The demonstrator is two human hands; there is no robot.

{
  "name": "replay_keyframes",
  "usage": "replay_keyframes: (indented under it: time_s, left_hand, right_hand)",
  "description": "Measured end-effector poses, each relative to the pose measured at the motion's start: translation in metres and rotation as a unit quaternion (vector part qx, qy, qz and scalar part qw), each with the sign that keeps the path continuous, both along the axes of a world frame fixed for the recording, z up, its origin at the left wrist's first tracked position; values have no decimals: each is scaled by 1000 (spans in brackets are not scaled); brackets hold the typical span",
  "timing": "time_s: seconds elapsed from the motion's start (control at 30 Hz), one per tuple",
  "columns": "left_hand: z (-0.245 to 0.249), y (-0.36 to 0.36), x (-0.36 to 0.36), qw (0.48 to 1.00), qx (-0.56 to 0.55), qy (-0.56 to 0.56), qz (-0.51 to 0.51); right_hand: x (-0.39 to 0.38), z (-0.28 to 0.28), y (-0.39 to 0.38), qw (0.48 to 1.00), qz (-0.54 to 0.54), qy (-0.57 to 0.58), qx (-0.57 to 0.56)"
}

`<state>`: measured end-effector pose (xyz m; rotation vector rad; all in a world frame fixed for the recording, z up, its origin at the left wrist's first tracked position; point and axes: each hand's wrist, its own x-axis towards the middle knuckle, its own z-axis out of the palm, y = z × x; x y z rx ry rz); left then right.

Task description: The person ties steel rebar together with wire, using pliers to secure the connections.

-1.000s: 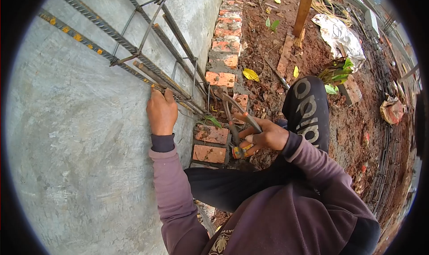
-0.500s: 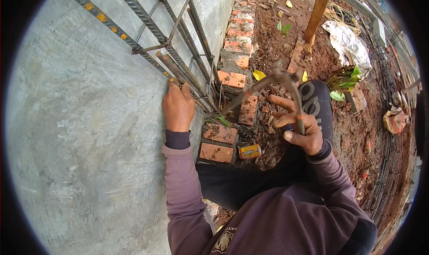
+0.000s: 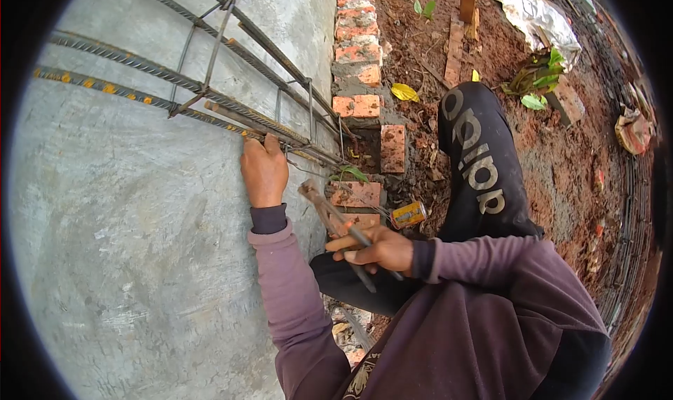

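"So, what's nearest?"

"The right hand [image 3: 389, 251], its grip loosely closed round the handles of the pincers [image 3: 317, 200]. Their head points towards the steel frame, apart from it."

"And the left hand [image 3: 265, 174]?"

"Fingertips touching the rust-spotted bar [image 3: 217, 121] of the frame. How tight that grip is, I can't tell; the tips are partly hidden."

"How far along does it look?"

"Partway, I'd judge. A thin wire [image 3: 303, 169] trails loose just beside the left hand, so that spot seems unfinished. Farther up, a bent steel ring [image 3: 217, 46] sits across the bars and looks set, though any knots are too small to read."

"Beyond that?"

"A row of bricks [image 3: 356, 106] runs beside the wall [image 3: 154, 225], and a white sack [image 3: 536, 21] lies crumpled on the soil."
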<state>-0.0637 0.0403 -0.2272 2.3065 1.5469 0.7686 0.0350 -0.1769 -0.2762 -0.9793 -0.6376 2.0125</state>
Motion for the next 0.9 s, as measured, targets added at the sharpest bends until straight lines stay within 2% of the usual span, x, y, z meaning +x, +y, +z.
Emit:
replay_keyframes:
  time_s: [0.07,0.1,0.23,0.37,0.47,0.67,0.77,0.87,0.9]
  left_hand:
    - [1,1,0,1000,-5,11,1]
    - [-2,4,-1,999,-48,-23,8]
    - [-8,9,-4,999,-34,-17,12]
    - [-8,8,-5,999,-46,-13,12]
    - [-8,8,-3,999,-35,-12,6]
    - [-7,7,-2,999,-31,7,17]
    - [-4,5,-2,999,-44,2,17]
    - [-3,3,1,999,-47,-17,13]
    - [-3,3,1,999,-46,-24,10]
  right_hand:
    - [-30,-30,11,998,-21,50,-29]
    - [-45,-42,16,996,-29,75,-44]
    - [-81,-72,38,981,-159,112,-18]
    - [-70,-80,55,986,-144,48,66]
    - [-67,-74,61,978,-174,62,97]
    - [-64,-80,64,978,-167,58,109]
    - [-62,-71,62,968,-206,132,63]
    - [-55,-83,67,978,-138,84,135]
    - [-57,-82,68,975,-149,99,132]
